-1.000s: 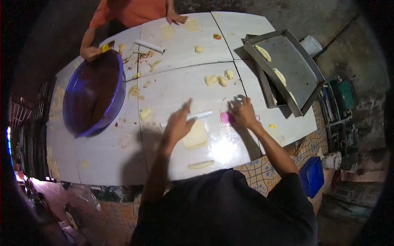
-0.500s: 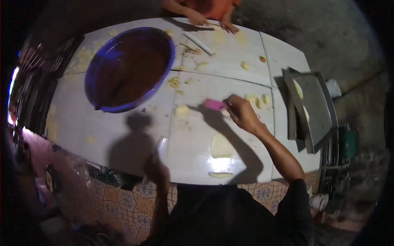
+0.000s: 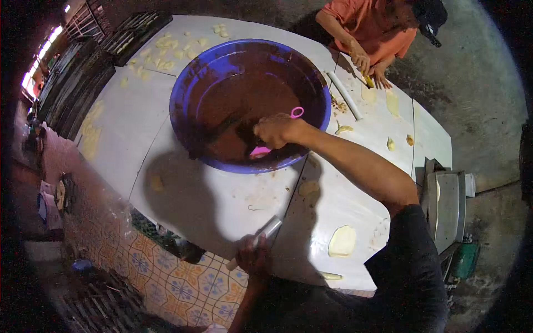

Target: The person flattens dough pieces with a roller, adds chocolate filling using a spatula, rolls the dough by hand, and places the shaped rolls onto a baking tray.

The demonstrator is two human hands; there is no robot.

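My right hand is closed around a pink spatula with a ring-ended handle, inside a large blue-purple basin. The spatula's blade is at the basin's near side, over the dark brown filling; how deep it sits I cannot tell. At the table's near edge, my left hand grips a pale rolling pin, held at a slant. A flat dough sheet lies to the right of that hand, with a narrow rolled dough piece nearer to me.
Across the white table, a person in an orange shirt works on dough. A second rolling pin lies right of the basin. Small dough pieces are scattered at the far left. Metal trays stand at the right edge.
My right hand has carried the pink spatula left from over the table into the basin. My left hand still holds the rolling pin. The view has swung leftward.
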